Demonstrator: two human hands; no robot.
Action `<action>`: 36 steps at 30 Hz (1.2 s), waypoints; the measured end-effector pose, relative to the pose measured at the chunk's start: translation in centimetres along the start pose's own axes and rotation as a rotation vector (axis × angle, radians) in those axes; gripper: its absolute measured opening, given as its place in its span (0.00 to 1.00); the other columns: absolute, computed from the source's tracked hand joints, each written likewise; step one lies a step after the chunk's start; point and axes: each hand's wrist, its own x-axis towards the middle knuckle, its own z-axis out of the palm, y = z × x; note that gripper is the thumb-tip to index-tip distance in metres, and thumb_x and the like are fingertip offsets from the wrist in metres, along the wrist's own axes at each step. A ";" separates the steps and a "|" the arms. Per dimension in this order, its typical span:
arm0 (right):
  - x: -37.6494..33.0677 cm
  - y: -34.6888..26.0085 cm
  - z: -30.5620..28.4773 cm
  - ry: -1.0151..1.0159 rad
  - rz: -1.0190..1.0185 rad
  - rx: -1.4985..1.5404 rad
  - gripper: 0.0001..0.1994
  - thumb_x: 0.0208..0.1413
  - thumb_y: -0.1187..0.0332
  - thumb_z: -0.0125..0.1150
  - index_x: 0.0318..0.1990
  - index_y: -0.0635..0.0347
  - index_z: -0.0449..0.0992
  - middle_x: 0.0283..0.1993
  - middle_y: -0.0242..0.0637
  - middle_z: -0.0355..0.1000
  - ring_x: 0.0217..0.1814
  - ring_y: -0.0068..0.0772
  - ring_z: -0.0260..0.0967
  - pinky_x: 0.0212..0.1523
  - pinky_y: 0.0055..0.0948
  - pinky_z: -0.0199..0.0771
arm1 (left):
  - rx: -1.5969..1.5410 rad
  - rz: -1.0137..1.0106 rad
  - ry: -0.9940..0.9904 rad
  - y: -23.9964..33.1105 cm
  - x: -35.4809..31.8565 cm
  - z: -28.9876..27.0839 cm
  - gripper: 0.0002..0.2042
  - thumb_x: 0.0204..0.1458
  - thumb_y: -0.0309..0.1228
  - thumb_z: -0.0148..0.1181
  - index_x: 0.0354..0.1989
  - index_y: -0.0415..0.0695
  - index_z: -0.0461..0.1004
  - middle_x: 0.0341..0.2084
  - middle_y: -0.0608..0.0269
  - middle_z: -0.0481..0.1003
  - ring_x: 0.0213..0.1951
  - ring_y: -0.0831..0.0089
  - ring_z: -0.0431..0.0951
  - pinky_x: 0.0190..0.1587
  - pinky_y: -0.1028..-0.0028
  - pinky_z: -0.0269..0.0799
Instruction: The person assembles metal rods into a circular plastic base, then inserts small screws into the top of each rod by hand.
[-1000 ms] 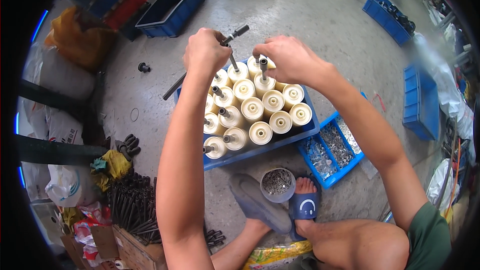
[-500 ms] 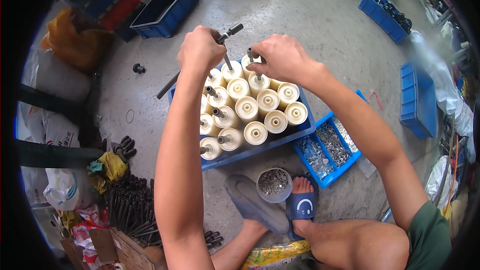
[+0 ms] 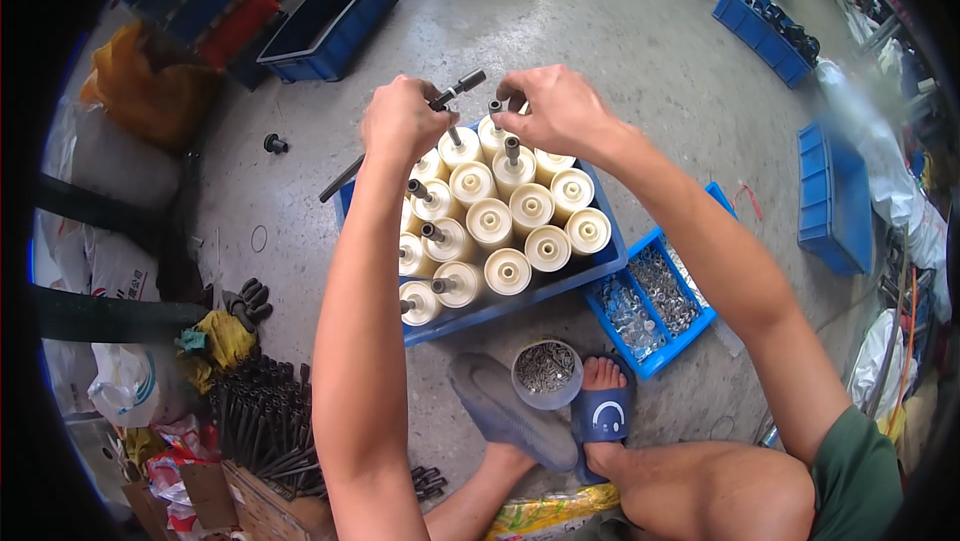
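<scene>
A blue crate (image 3: 545, 288) on the concrete floor holds several upright cream rollers (image 3: 510, 213), some with dark bolts standing in their centres. My left hand (image 3: 402, 119) grips a few long dark bolts (image 3: 452, 93) above the crate's far left corner, their heads pointing up right. My right hand (image 3: 555, 109) pinches the top of a bolt (image 3: 494, 111) standing in a far-row roller.
A small blue divided tray of washers and nuts (image 3: 650, 298) lies right of the crate, a round bowl of small parts (image 3: 546, 369) by my sandalled foot (image 3: 600, 411). A pile of dark bolts (image 3: 262, 423) lies at lower left. Blue bins (image 3: 325, 29) stand around.
Both hands stay over the crate's far rollers. The right hand has shifted slightly left onto a bolt in the far row; the left hand's bolts tilted a little.
</scene>
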 end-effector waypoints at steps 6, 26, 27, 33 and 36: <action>0.1 -0.1 0.3 0.012 0.074 0.041 0.20 0.59 0.51 0.67 0.50 0.56 0.83 0.44 0.45 0.83 0.51 0.47 0.81 0.55 0.43 0.80 | 0.168 -0.058 0.010 1.8 -0.8 0.4 0.28 0.44 0.57 0.75 0.37 0.41 0.86 0.35 0.47 0.84 0.40 0.53 0.86 0.46 0.58 0.80; -1.1 -2.4 -0.7 0.207 -0.141 0.476 0.15 0.59 0.65 0.64 0.49 0.65 0.83 0.42 0.45 0.84 0.44 0.35 0.83 0.49 0.31 0.82 | -1.340 0.185 0.033 2.3 -4.0 -0.1 0.08 0.64 0.23 0.51 0.48 0.35 0.74 0.32 0.64 0.72 0.35 0.75 0.71 0.44 0.70 0.74; -1.1 -2.5 -0.9 0.274 -0.152 0.461 0.14 0.60 0.67 0.65 0.50 0.65 0.83 0.40 0.42 0.84 0.41 0.30 0.82 0.46 0.30 0.81 | -1.341 0.187 0.033 2.3 -4.3 0.2 0.08 0.65 0.23 0.51 0.48 0.35 0.74 0.32 0.65 0.71 0.35 0.77 0.69 0.43 0.71 0.72; -0.4 -4.1 -2.2 0.321 -0.262 0.451 0.14 0.61 0.67 0.64 0.50 0.66 0.82 0.41 0.43 0.84 0.40 0.32 0.82 0.44 0.30 0.81 | -1.379 0.243 0.071 1.3 -4.3 1.5 0.08 0.65 0.22 0.48 0.48 0.36 0.73 0.32 0.66 0.71 0.34 0.78 0.69 0.44 0.72 0.70; 0.0 -4.5 -2.3 0.387 -0.318 0.509 0.16 0.58 0.68 0.64 0.51 0.68 0.82 0.42 0.50 0.84 0.39 0.40 0.86 0.46 0.31 0.86 | -1.408 0.267 0.069 1.2 -4.4 2.5 0.07 0.66 0.22 0.47 0.48 0.37 0.71 0.33 0.66 0.71 0.36 0.78 0.69 0.46 0.71 0.70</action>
